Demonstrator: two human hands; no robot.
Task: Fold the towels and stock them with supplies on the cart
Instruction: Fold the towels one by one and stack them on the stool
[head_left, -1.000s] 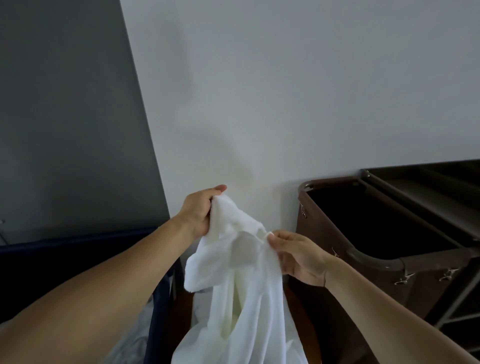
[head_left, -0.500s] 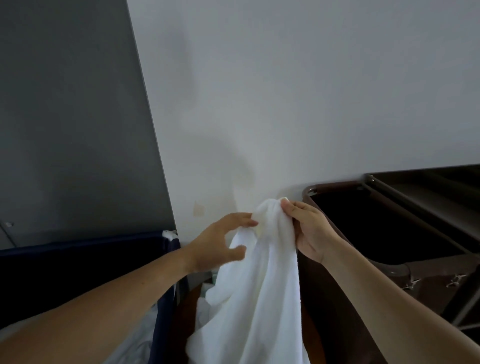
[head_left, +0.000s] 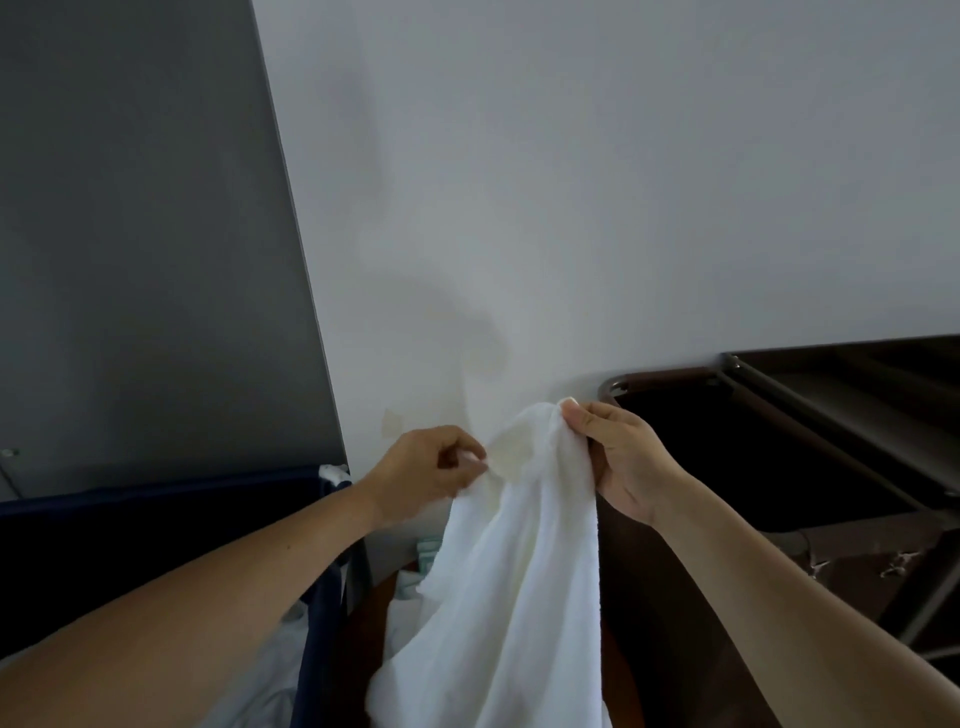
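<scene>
The limp white terry towel hangs with its long axis vertical, loose end down, in front of the dark brown metal-framed cart — its bunched top gripped by the right hand. The left hand, open-fingered half a second ago, now pinches its edge just beside.

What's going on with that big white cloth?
A person is holding up a white towel in front of a wall. The right hand grips its bunched top, and the left hand pinches the edge just beside it. The rest hangs down loose and is not folded yet. A dark blue bin is on the left and a brown cart is on the right.
</scene>
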